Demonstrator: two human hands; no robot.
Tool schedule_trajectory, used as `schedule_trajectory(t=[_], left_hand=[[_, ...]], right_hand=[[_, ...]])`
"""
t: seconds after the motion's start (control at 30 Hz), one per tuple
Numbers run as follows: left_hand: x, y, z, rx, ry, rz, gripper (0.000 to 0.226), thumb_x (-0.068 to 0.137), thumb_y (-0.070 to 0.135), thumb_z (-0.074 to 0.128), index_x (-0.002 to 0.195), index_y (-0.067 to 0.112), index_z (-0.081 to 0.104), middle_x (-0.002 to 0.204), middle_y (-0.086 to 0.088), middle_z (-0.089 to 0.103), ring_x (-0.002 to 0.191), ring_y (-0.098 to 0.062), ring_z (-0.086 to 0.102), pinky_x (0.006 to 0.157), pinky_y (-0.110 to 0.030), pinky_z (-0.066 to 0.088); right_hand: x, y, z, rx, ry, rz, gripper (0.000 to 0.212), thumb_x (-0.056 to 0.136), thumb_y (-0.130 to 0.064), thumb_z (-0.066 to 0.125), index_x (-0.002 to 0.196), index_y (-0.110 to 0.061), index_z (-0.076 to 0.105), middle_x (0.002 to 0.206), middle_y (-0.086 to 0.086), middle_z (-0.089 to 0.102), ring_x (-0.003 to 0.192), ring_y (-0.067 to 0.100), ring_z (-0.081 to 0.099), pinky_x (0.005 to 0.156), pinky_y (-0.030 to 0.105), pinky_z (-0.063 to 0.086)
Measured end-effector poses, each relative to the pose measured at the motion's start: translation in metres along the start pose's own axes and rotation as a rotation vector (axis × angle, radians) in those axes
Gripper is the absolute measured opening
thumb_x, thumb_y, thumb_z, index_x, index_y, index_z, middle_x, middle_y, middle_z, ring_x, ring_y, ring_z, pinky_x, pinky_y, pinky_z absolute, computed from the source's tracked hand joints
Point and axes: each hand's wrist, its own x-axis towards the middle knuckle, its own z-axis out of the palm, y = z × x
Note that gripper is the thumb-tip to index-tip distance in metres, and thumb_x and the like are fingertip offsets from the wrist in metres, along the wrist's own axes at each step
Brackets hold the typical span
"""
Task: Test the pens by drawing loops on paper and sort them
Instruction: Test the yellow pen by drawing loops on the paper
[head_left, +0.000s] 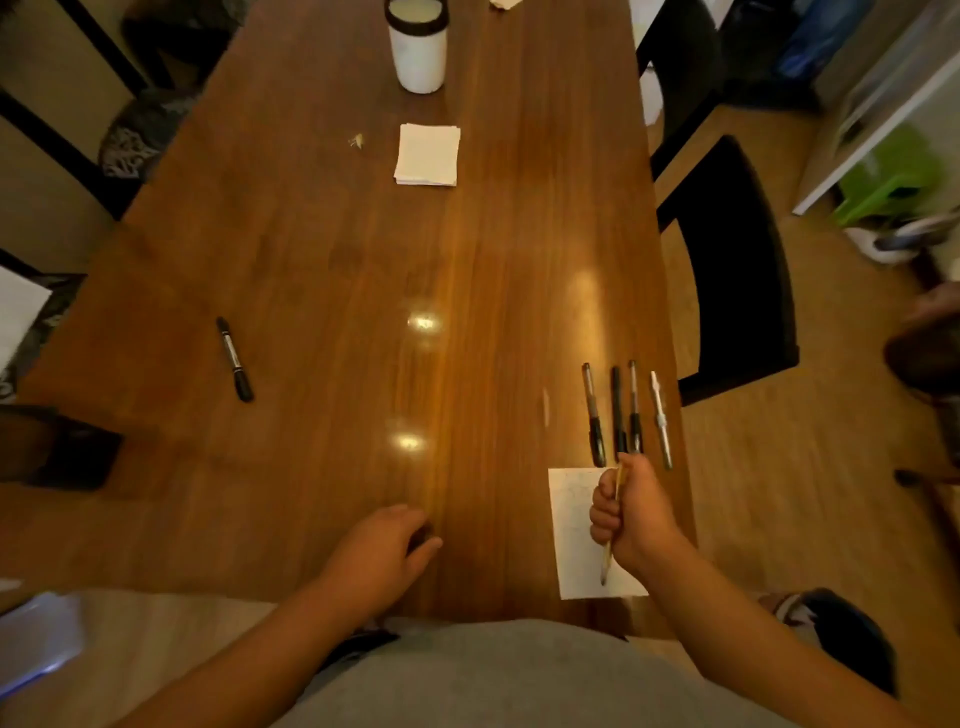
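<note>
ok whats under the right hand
A white sheet of paper lies on the table under the right hand, which grips a pen over it. The hand covers the sheet's right part, so any loops there cannot be seen.

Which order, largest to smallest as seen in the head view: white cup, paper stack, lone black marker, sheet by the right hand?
1. sheet, nearest the camera, so unsure
2. white cup
3. paper stack, close to the cup
4. lone black marker

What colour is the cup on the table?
The cup is white with a black rim; head view.
</note>
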Motion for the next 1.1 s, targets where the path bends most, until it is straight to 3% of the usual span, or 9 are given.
schedule_trajectory(t=[0.37, 0.47, 0.53, 0.63, 0.7, 0.8, 0.87, 0.97, 1.1], left_hand=[[-0.003, 0.107, 0.061, -0.022, -0.058, 0.012, 0.022, 0.094, 0.046, 0.051, 0.110, 0.033, 0.059, 0.107, 0.013, 0.058, 0.095, -0.002, 0.052, 0.085, -0.023, 0.048], [-0.005, 0.116, 0.068, 0.108, -0.092, 0.085, 0.028, 0.096, 0.045, 0.048, 0.118, 0.030, 0.057, 0.117, 0.009, 0.057, 0.104, -0.007, 0.050, 0.090, -0.026, 0.046], [-0.007, 0.119, 0.073, 0.191, -0.113, 0.152, 0.034, 0.096, 0.044, 0.046, 0.126, 0.027, 0.054, 0.126, 0.006, 0.053, 0.113, -0.010, 0.047, 0.096, -0.028, 0.043], [-0.009, 0.122, 0.082, 0.259, -0.144, 0.234, 0.042, 0.097, 0.044, 0.045, 0.134, 0.025, 0.048, 0.137, 0.004, 0.047, 0.124, -0.014, 0.042, 0.103, -0.031, 0.038], [-0.010, 0.123, 0.088, 0.283, -0.136, 0.292, 0.043, 0.097, 0.044, 0.045, 0.136, 0.024, 0.047, 0.139, 0.002, 0.046, 0.126, -0.016, 0.040, 0.104, -0.032, 0.036], [-0.010, 0.126, 0.097, 0.279, -0.114, 0.332, 0.048, 0.097, 0.044, 0.046, 0.140, 0.023, 0.041, 0.144, 0.000, 0.042, 0.130, -0.018, 0.038, 0.106, -0.034, 0.033], [-0.009, 0.128, 0.103, 0.286, -0.116, 0.351, 0.054, 0.096, 0.045, 0.046, 0.144, 0.023, 0.033, 0.148, -0.001, 0.037, 0.133, -0.020, 0.035, 0.109, -0.035, 0.029], [-0.006, 0.126, 0.108, 0.327, -0.131, 0.372, 0.059, 0.094, 0.044, 0.049, 0.146, 0.023, 0.029, 0.151, -0.003, 0.032, 0.136, -0.023, 0.031, 0.110, -0.038, 0.027], [-0.005, 0.124, 0.109, 0.380, -0.119, 0.397, 0.054, 0.095, 0.041, 0.051, 0.142, 0.021, 0.036, 0.149, -0.004, 0.035, 0.135, -0.024, 0.033, 0.109, -0.039, 0.030]], right_hand=[[0.004, -0.017, -0.054, 0.000, -0.066, 0.005, 0.059, 0.098, -0.052, 0.036, 0.057, -0.012, 0.051, 0.056, 0.006, 0.039, 0.045, 0.014, 0.032, 0.044, 0.025, 0.026], [-0.001, -0.017, -0.054, -0.056, -0.045, -0.033, 0.049, 0.097, -0.053, 0.046, 0.085, -0.009, 0.064, 0.058, 0.004, 0.041, 0.047, 0.013, 0.032, 0.043, 0.025, 0.027], [-0.004, -0.017, -0.054, -0.151, -0.001, -0.094, 0.034, 0.098, -0.039, 0.054, 0.103, -0.008, 0.067, 0.061, 0.005, 0.047, 0.047, 0.013, 0.038, 0.043, 0.024, 0.034], [-0.013, -0.014, -0.053, -0.204, -0.001, -0.176, 0.026, 0.097, -0.024, 0.056, 0.096, -0.002, 0.070, 0.071, 0.012, 0.064, 0.060, 0.021, 0.061, 0.059, 0.033, 0.054], [-0.020, -0.008, -0.055, -0.290, 0.007, -0.217, 0.033, 0.098, -0.032, 0.051, 0.091, -0.006, 0.070, 0.088, 0.010, 0.069, 0.080, 0.026, 0.067, 0.072, 0.036, 0.056], [-0.029, 0.005, -0.061, -0.510, -0.014, -0.322, 0.049, 0.097, -0.056, 0.040, 0.089, -0.018, 0.069, 0.084, 0.002, 0.068, 0.078, 0.019, 0.065, 0.063, 0.026, 0.053], [-0.033, 0.014, -0.064, -0.606, -0.069, -0.413, 0.043, 0.091, -0.060, 0.044, 0.089, -0.025, 0.069, 0.078, -0.003, 0.068, 0.074, 0.016, 0.065, 0.061, 0.024, 0.053], [-0.029, 0.027, -0.068, -0.813, -0.149, -0.553, 0.006, 0.092, -0.038, 0.063, 0.088, -0.034, 0.065, 0.084, -0.015, 0.066, 0.080, 0.009, 0.064, 0.065, 0.019, 0.054], [-0.028, 0.038, -0.065, -0.923, -0.129, -0.602, 0.016, 0.088, -0.024, 0.069, 0.083, -0.035, 0.058, 0.082, -0.018, 0.061, 0.078, 0.005, 0.060, 0.054, 0.007, 0.045]])
